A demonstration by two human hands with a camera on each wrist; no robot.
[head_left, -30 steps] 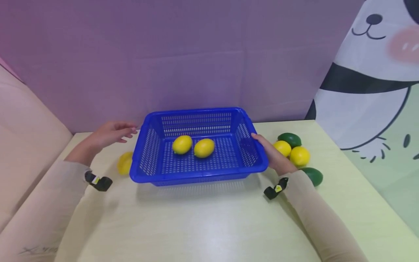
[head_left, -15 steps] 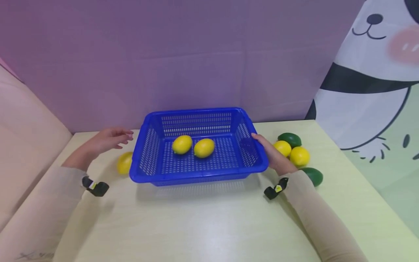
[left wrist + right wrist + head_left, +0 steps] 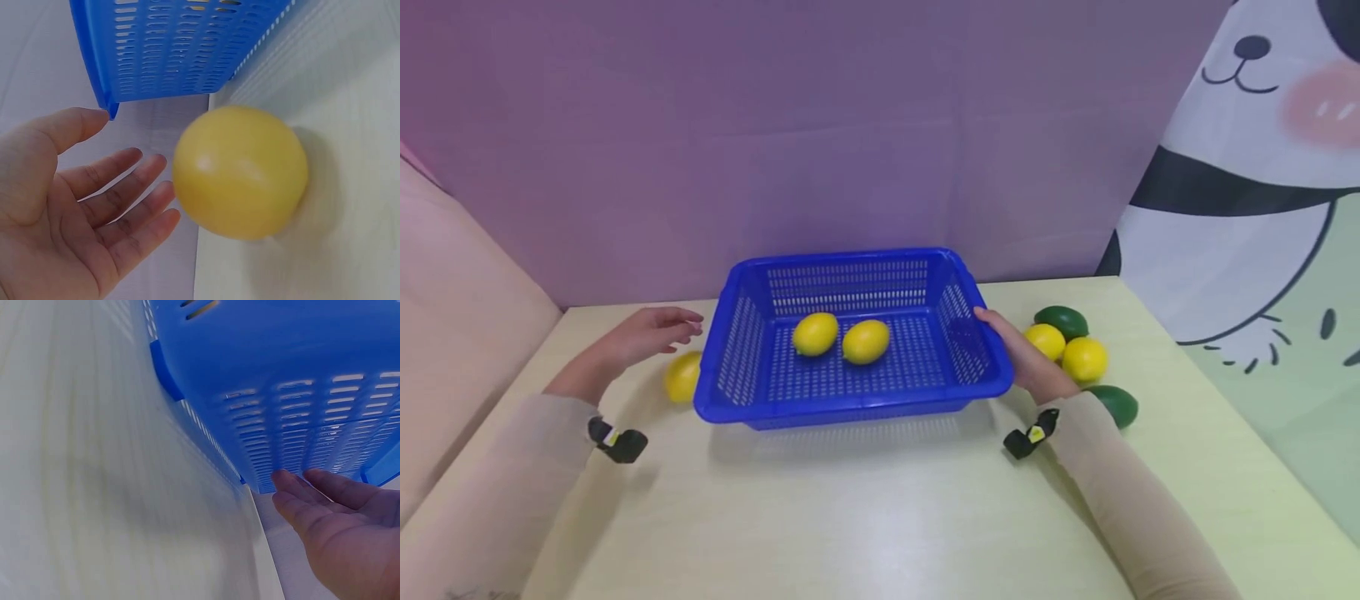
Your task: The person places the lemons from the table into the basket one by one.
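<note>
A blue plastic basket (image 3: 853, 408) with slotted walls stands mid-table, two lemons (image 3: 816, 334) lying on its floor. At its right end my right hand (image 3: 1018, 354) grips the rim, thumb on top. In the right wrist view that hand's fingers (image 3: 312, 506) lie against the outer wall. My left hand (image 3: 651, 333) hovers off the basket's left end with fingers spread and loosely bent, holding nothing. Just beyond its fingertips in the left wrist view is a smooth round yellow fruit (image 3: 240, 175) on the table. The basket partly hides this fruit in the head view.
Right of the basket lie two yellow fruits (image 3: 1085, 360) and two dark green fruits (image 3: 1061, 321), one partly behind the right sleeve. A purple cloth wall (image 3: 850, 142) rises along the table's (image 3: 850, 517) far edge. A panda-print panel stands at right.
My left hand has drawn back slightly to the left, away from the basket's rim. The right hand keeps its place on the basket, and the lemons stay where they were inside.
</note>
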